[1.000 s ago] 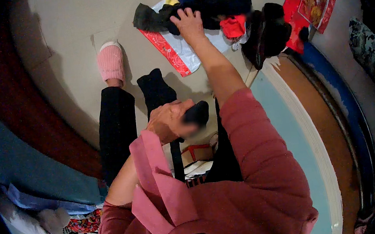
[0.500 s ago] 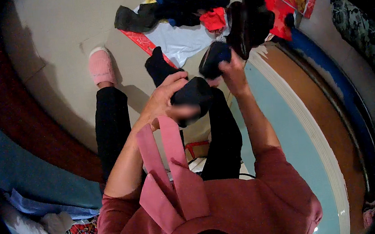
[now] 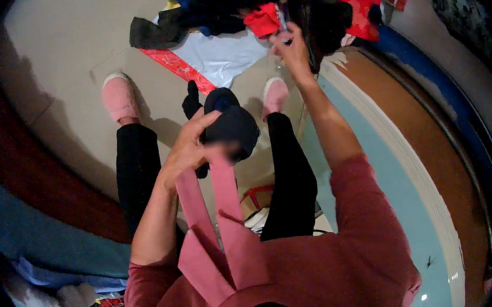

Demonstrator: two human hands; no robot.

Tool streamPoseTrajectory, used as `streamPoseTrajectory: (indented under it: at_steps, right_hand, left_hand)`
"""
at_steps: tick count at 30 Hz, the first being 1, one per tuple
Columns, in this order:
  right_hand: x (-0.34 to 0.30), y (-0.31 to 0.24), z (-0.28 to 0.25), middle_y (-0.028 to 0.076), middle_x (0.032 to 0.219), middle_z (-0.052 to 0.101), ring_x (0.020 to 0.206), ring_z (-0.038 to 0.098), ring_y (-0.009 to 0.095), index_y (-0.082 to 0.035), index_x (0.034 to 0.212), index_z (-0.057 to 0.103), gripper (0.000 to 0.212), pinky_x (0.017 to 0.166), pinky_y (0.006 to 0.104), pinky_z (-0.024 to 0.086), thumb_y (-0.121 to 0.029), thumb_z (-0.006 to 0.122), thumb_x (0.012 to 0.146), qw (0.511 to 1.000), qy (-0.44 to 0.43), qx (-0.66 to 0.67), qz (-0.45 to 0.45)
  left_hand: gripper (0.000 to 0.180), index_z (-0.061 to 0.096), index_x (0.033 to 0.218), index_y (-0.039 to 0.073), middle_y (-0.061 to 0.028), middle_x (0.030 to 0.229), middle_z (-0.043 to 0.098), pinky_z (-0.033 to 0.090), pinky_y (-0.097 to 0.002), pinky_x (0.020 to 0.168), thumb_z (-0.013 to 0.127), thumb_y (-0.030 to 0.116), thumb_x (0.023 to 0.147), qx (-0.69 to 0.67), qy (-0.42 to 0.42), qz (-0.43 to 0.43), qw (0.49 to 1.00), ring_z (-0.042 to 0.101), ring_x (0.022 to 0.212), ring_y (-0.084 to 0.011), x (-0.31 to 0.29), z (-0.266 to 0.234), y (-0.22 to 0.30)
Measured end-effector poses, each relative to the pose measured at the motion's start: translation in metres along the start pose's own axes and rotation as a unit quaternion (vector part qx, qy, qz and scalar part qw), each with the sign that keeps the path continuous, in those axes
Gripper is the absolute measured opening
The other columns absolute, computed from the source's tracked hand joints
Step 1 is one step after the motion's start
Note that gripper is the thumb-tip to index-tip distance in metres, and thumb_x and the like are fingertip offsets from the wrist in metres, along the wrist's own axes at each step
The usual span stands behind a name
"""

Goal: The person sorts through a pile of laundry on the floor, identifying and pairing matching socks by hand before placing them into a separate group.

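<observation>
Treat the pale floor (image 3: 65,58) as the base, and avoid dragging loose cloth across it. Leave the red-edged white plastic sheet (image 3: 225,58) lying flat, partly beneath the dark clothing pile (image 3: 237,0); lift pieces from there upward rather than sideways. Guard against gathering the pink band (image 3: 247,260), hanging close to the held cloth, into the grip. Avoid brushing the dark brown bundle (image 3: 322,19), off to the right of the sheet. See the left hand (image 3: 184,153) closed around the dark cloth bundle (image 3: 234,122), above the floor; steady with an even squeeze, and tuck in the dark narrow end (image 3: 191,99) poking out beyond the knuckles. See the right hand (image 3: 295,57) spread wide, seemingly with nothing in it; cannot tell, through the blur, about contact with the red cloth (image 3: 262,22) near the fingertips. For a clean pick-up, pinch a full fold rather than a loose edge, one piece at a time.
</observation>
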State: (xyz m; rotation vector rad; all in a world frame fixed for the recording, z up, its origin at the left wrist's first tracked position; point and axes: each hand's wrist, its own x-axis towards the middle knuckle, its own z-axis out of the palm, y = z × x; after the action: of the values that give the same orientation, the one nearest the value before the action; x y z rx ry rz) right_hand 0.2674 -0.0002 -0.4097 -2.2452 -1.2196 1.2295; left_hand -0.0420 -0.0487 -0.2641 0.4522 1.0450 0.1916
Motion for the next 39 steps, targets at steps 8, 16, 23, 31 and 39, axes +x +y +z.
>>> streamPoseTrajectory:
  at_steps: [8, 16, 23, 31, 39]
  right_hand:
    - [0.047, -0.027, 0.027, 0.015, 0.12, 0.058, 0.11, 0.057, 0.026, -0.001, 0.128, 0.047, 0.037, 0.095, 0.0421, 0.046, -0.014, 0.052, 0.094, 0.864, -0.073, 0.499, 0.003]
    - [-0.027, -0.093, -0.071, 0.012, 0.119, 0.06, 0.11, 0.058, 0.023, 0.002, 0.123, 0.051, 0.034, 0.099, 0.038, 0.043, -0.02, 0.049, 0.097, 0.853, -0.045, 0.509, 0.108]
    - [-0.045, -0.13, -0.11, 0.014, 0.123, 0.058, 0.113, 0.056, 0.024, 0.002, 0.123, 0.052, 0.035, 0.098, 0.0371, 0.044, -0.021, 0.052, 0.096, 0.892, -0.011, 0.448, 0.052]
    - [-0.072, -0.125, -0.123, 0.012, 0.135, 0.05, 0.123, 0.05, 0.025, 0.0, 0.134, 0.042, 0.039, 0.106, 0.0411, 0.039, -0.016, 0.044, 0.099, 0.896, 0.039, 0.435, 0.08]
    - [-0.081, -0.121, -0.113, 0.009, 0.117, 0.061, 0.105, 0.061, 0.02, -0.001, 0.123, 0.052, 0.03, 0.091, 0.0349, 0.05, -0.009, 0.053, 0.094, 0.917, 0.052, 0.383, 0.097]
  left_hand:
    - [0.06, 0.058, 0.119, 0.002, -0.0064, 0.115, 0.051, 0.038, -0.0293, 0.098, 0.082, 0.008, 0.065, 0.028, -0.074, 0.059, 0.995, 0.049, 0.116, -0.019, 0.01, -0.007, 0.0]
    - [0.069, 0.055, 0.124, -0.001, -0.0145, 0.129, 0.047, 0.033, -0.0295, 0.103, 0.083, 0.018, 0.064, -0.027, -0.058, 0.013, 0.998, 0.044, 0.122, -0.021, 0.011, -0.001, 0.023]
    - [0.069, 0.052, 0.126, -0.003, -0.01, 0.13, 0.047, 0.037, -0.0303, 0.101, 0.083, 0.015, 0.067, -0.014, -0.075, 0.037, 0.996, 0.047, 0.118, -0.0196, 0.015, 0.0, 0.009]
    - [0.065, 0.053, 0.125, -0.002, -0.0054, 0.125, 0.048, 0.04, -0.0277, 0.097, 0.081, 0.012, 0.068, -0.032, -0.1, 0.019, 0.994, 0.05, 0.115, -0.0169, 0.012, -0.002, 0.025]
    - [0.062, 0.06, 0.119, 0.004, -0.0115, 0.105, 0.051, 0.044, -0.0325, 0.082, 0.082, 0.025, 0.065, 0.053, -0.11, 0.058, 0.991, 0.053, 0.096, -0.023, 0.022, 0.001, 0.01]
